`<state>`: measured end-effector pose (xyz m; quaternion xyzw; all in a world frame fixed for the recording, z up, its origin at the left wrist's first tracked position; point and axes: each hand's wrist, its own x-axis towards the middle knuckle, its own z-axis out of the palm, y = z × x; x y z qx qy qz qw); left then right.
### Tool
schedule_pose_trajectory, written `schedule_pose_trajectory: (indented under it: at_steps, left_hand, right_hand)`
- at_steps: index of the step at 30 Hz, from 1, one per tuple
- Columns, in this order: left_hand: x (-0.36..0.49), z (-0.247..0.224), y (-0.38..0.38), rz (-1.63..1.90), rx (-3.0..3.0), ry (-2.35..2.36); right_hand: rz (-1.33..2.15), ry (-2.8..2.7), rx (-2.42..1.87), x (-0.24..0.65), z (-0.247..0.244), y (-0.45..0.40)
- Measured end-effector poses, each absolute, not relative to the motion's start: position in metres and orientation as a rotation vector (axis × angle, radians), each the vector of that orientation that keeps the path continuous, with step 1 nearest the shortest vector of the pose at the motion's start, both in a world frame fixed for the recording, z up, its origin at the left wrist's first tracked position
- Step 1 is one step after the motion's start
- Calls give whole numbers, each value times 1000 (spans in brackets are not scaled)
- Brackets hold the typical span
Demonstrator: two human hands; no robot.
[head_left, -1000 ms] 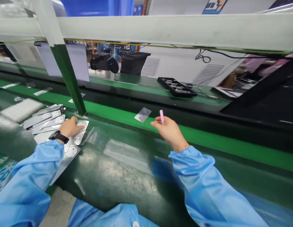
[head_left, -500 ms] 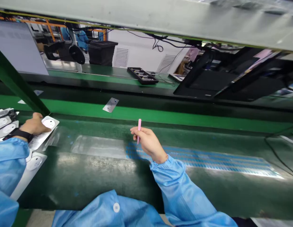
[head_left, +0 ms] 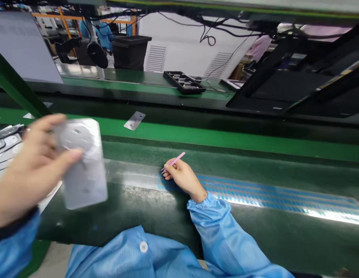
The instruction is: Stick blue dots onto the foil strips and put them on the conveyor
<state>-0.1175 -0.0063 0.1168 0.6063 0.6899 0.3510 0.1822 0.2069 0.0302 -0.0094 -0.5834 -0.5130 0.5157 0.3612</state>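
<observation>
My left hand (head_left: 41,162) is raised at the left, fingers and thumb closed around the side of a pale phone back cover (head_left: 88,181). A large round camera area marks the cover's upper half; motion blurs its details. Pink tweezers (head_left: 176,159) are pinched in my right hand (head_left: 183,177), their tips pointing down and left. The tips are close to the left end of a clear strip with rows of small blue stickers (head_left: 254,193). Whether they touch a sticker I cannot tell.
More phone back covers (head_left: 7,148) lie piled at the left. A single cover (head_left: 135,120) rests on the green band beyond the bench. Farther back are a black tray (head_left: 185,82) and dark panels (head_left: 298,85). A green post (head_left: 19,85) slants at the left.
My left hand has lifted a phone back cover off the pile and brought it right and nearer. In my right hand the tweezers have tilted from upright, tips now toward the blue stickers.
</observation>
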Motion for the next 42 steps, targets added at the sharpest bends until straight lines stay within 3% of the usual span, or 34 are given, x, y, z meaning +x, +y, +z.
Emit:
schedule_pose_trajectory:
  at_steps: [4, 11, 20, 30, 42]
  left_hand:
    - [-37, 68, -8, 810, 1820, 1411]
    - [-3, 5, 11, 432, 1957, 1397]
    - [-1, -3, 7, 174, 2203, 1362]
    - [1, -4, 9, 174, 2207, 1361]
    - [2, -5, 5, 179, 2217, 1387]
  right_hand:
    - [1308, -1363, -1573, 206, -13, 34]
    - [1288, -1361, -1628, 206, -17, 37]
    - [1298, -1297, -1647, 207, -17, 34]
    - [1392, -1239, -1464, 198, 2, 20]
    - [1405, -1274, -1582, 178, -17, 20]
